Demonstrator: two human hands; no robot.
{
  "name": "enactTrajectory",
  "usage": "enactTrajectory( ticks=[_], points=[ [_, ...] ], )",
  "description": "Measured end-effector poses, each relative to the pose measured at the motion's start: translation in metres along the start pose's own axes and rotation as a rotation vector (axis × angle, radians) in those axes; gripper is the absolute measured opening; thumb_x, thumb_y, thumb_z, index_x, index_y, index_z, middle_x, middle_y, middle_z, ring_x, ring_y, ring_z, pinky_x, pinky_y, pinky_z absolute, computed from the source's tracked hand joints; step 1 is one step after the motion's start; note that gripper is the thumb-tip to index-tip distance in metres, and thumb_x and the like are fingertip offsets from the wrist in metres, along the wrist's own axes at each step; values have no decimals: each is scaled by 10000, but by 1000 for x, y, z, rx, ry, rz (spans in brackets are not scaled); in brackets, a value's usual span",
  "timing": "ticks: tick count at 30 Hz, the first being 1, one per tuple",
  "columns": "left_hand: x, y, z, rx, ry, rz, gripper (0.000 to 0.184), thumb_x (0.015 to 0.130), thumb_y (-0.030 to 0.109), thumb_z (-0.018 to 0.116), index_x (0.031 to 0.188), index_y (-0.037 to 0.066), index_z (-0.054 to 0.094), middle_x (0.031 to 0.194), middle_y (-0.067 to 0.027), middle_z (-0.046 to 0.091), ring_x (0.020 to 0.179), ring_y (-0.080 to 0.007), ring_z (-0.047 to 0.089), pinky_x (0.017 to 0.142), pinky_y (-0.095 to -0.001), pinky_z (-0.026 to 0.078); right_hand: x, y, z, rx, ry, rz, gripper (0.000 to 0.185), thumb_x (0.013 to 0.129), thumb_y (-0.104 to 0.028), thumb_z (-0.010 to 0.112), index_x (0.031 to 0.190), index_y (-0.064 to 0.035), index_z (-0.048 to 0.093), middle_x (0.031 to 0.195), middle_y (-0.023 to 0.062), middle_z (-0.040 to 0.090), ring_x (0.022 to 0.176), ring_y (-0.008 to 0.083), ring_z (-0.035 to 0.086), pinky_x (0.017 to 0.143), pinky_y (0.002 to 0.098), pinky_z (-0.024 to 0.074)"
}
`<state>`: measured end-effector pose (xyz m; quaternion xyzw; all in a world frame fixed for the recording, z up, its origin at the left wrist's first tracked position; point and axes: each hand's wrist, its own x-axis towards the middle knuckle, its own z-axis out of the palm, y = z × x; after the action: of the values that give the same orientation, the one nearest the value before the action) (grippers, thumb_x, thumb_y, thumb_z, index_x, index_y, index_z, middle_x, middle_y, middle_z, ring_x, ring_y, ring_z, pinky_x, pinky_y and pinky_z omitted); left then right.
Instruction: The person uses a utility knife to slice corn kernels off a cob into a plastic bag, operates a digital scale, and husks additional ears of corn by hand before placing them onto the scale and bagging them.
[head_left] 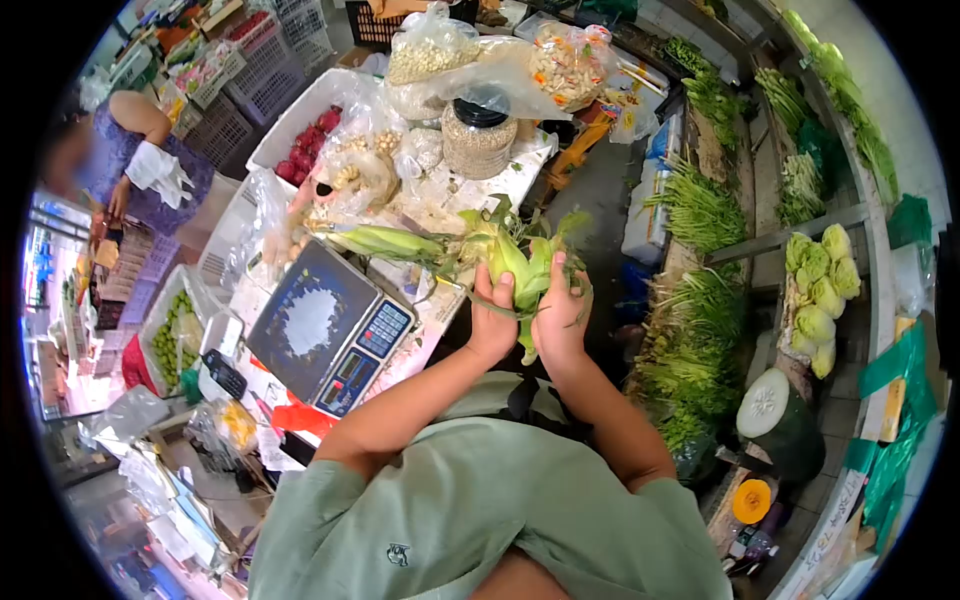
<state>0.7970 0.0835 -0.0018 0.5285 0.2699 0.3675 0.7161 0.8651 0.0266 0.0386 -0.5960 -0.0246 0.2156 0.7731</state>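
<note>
In front of my body, an ear of corn (508, 260) in its green husk is held between both hands, with loose leaves hanging around it. My left hand (493, 315) is closed on its left side, thumb up against the husk. My right hand (560, 315) grips the right side, where leaves spread outward and hide part of the fingers. Another ear of corn (390, 241) in its husk lies on the table just left of my hands. A digital scale (290, 310), with a whitish worn patch on its dark plate, stands nearer on the left.
A jar of grain (479, 140) and bagged goods (432, 52) stand at the table's back. Leafy greens (700, 370) line the right shelves, near a cut winter melon (780, 420). Another person (140, 150) stands at far left, beyond a box of green fruit (175, 335).
</note>
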Motion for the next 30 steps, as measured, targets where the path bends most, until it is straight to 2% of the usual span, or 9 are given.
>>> enactTrajectory(
  ticks=[4, 8, 11, 13, 16, 22, 24, 29, 30],
  points=[
    [3, 25, 2, 119, -18, 42, 352, 965, 227, 625, 1189, -39, 578, 1121, -191, 669, 1038, -269, 646, 908, -390, 505, -13, -28, 13, -478, -141, -415, 318, 1063, -226, 518, 1224, 6, 664, 1027, 97, 717, 901, 164, 641, 811, 312, 501],
    [23, 36, -1, 160, -33, 63, 341, 921, 198, 706, 1156, -38, 631, 1093, -190, 713, 990, -267, 698, 866, -381, 535, -7, -42, 18, -764, -119, -378, 296, 1065, -222, 501, 1184, -15, 676, 1006, 124, 731, 845, 178, 673, 797, 328, 524],
    [30, 37, 0, 374, 33, 81, 285, 946, 188, 676, 1121, -33, 632, 1014, -159, 717, 907, -246, 694, 810, -360, 537, 5, -29, 13, -656, -119, -577, 301, 1064, -243, 504, 1176, -14, 665, 1003, 132, 735, 829, 196, 695, 786, 335, 533],
    [36, 31, 5, 96, 174, 194, 254, 957, 184, 660, 1086, -31, 623, 951, -142, 700, 863, -221, 670, 780, -353, 527, 11, -28, 12, -639, -122, -469, 323, 1073, -278, 505, 1176, -8, 649, 1052, 125, 737, 892, 196, 704, 804, 326, 539],
    [46, 25, 5, -3, 243, 48, 257, 986, 226, 594, 1074, -16, 612, 926, -94, 677, 811, -205, 629, 761, -324, 504, 23, -31, 9, -37, -167, -107, 398, 1092, -344, 470, 1178, 13, 625, 1124, 126, 713, 954, 186, 679, 834, 311, 540],
    [74, 0, 15, -622, 345, -91, 332, 991, 326, 507, 999, 8, 602, 924, -91, 655, 803, -192, 615, 774, -338, 503, 37, -21, 22, -236, -328, -286, 342, 1108, -304, 391, 1064, -21, 578, 1013, 89, 644, 906, 176, 612, 830, 317, 494],
    [79, 4, 18, -482, 341, -179, 339, 985, 330, 518, 996, 4, 609, 915, -101, 660, 790, -194, 619, 764, -340, 506, 41, -10, 16, -376, -346, -416, 283, 1101, -272, 395, 1057, -32, 539, 939, 64, 578, 858, 152, 557, 803, 305, 476],
    [144, -9, -1, -50, 212, -406, 598, 956, 511, 593, 1098, -64, 682, 867, -144, 698, 807, -234, 685, 767, -381, 524, 31, -22, -4, -293, -377, -287, 202, 1090, -185, 394, 1056, -23, 512, 911, 73, 535, 814, 132, 514, 746, 277, 448],
    [150, 17, 2, -219, 241, -472, 635, 932, 522, 604, 1111, -82, 677, 902, -157, 708, 850, -256, 689, 795, -388, 522, 28, -32, -17, -423, -447, -361, 202, 1090, -173, 383, 1050, -19, 508, 907, 71, 532, 802, 136, 505, 739, 277, 442]
  ],
)
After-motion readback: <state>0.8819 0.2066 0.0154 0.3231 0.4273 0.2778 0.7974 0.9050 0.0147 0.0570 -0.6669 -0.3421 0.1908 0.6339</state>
